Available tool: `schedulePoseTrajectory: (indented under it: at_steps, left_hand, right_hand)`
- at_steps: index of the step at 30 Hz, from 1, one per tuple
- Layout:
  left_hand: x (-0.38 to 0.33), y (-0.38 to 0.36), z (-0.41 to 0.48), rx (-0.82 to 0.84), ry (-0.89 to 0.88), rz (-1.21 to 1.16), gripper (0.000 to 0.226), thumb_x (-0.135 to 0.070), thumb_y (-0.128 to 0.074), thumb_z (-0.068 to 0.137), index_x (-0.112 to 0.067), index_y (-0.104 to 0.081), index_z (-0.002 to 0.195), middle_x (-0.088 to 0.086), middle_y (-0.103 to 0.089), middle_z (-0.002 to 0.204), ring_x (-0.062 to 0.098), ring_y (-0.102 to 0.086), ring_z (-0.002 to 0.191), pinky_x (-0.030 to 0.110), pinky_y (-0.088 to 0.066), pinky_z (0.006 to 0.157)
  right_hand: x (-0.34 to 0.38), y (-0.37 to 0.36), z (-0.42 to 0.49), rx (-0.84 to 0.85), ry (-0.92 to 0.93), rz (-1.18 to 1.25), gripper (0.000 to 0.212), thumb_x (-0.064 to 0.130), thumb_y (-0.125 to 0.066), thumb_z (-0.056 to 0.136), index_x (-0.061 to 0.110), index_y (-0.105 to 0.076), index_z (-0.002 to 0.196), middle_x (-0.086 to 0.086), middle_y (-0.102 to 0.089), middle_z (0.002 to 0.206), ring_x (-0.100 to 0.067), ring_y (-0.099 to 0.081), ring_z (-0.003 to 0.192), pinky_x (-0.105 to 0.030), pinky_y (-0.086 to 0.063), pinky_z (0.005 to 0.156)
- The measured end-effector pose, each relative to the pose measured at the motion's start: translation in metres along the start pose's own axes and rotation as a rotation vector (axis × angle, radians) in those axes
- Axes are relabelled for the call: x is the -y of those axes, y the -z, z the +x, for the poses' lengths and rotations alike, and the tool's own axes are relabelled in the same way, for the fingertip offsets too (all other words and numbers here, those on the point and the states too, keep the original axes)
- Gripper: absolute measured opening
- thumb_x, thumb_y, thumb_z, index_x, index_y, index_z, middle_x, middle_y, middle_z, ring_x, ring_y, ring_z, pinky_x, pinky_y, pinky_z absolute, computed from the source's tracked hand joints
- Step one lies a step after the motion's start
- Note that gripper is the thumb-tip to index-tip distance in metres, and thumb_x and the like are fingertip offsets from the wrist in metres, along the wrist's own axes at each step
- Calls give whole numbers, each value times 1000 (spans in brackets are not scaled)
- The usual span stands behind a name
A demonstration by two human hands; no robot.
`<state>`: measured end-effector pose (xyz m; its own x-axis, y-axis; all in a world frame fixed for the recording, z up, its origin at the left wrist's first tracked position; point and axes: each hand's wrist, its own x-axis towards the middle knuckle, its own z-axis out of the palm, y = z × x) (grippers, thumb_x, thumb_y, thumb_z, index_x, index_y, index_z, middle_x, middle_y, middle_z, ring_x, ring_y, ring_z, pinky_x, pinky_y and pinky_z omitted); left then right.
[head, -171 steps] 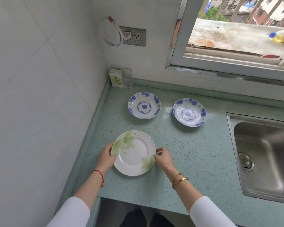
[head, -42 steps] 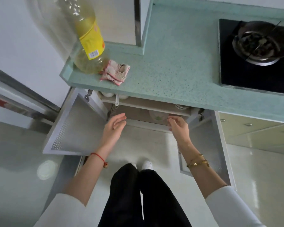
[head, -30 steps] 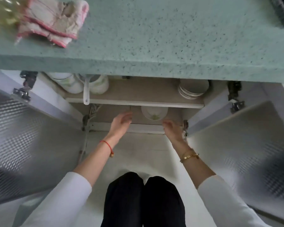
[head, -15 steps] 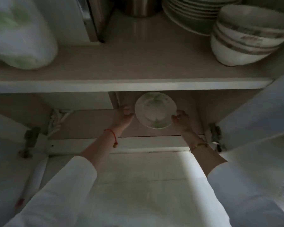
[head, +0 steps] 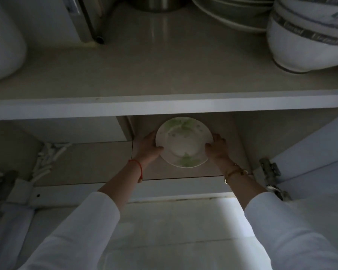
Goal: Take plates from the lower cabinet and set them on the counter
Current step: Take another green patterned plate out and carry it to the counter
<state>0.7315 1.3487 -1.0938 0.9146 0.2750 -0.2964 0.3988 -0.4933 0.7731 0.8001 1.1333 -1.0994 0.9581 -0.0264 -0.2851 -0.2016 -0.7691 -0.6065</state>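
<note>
Dim cabinet space surrounds my arms. An upper shelf [head: 164,104] crosses above them, carrying a white rounded vessel [head: 2,39] at far left and banded bowls [head: 308,45] at far right. Below it is the lower cabinet floor [head: 86,164], where the work is.

From left to right: my left grip [head: 147,147] is curled on the left rim of the plate [head: 183,142], thumb lying over the edge and the other fingers hidden under or behind it. The plate is white with a green leaf print. It lies face up and roughly level, directly between my 2 grips. My right grip [head: 217,148] clasps the opposite rim the same way, thumb on top. Both grips are equally near the plate, so neither leads.

Being round, the plate has no long axis to mind. What matters is that it lies beyond my wrists, deeper in the cabinet and tucked under the upper shelf's front edge. I judge the coming move to be a straight pull back toward me, kept low until the rim clears that edge, then up to the desk. Whether the plate has left the cabinet floor, I cannot tell in this gloom.
</note>
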Motion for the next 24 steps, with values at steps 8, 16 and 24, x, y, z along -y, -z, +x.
schedulePoseTrajectory:
  at_steps: [8,16,24]
  left_hand:
    - [5,1,-22,-50,-53,-121,68,18,-59,68,-11,-64,129,12,-70,121,27,-61,117,43,-55,94]
    - [-21,30,-102,-62,33,-97,68,11,-67,67,-26,-65,124,-18,-60,93,15,-57,100,29,-51,83]
    - [-109,95,-269,-6,210,-218,76,9,-68,73,-26,-53,139,0,-61,130,24,-70,94,45,-61,80]
  right_hand:
    - [-4,5,-24,-28,4,90,44,-2,-53,87,-8,-45,129,-28,-58,127,-41,-54,119,-36,-44,90]
    - [4,47,-110,-16,-53,288,37,-7,-52,80,0,-47,116,-10,-54,94,-24,-53,88,-36,-48,72]
    - [50,163,-264,31,-221,262,37,6,-54,82,19,-50,117,2,-62,77,-29,-66,77,-31,-52,66]
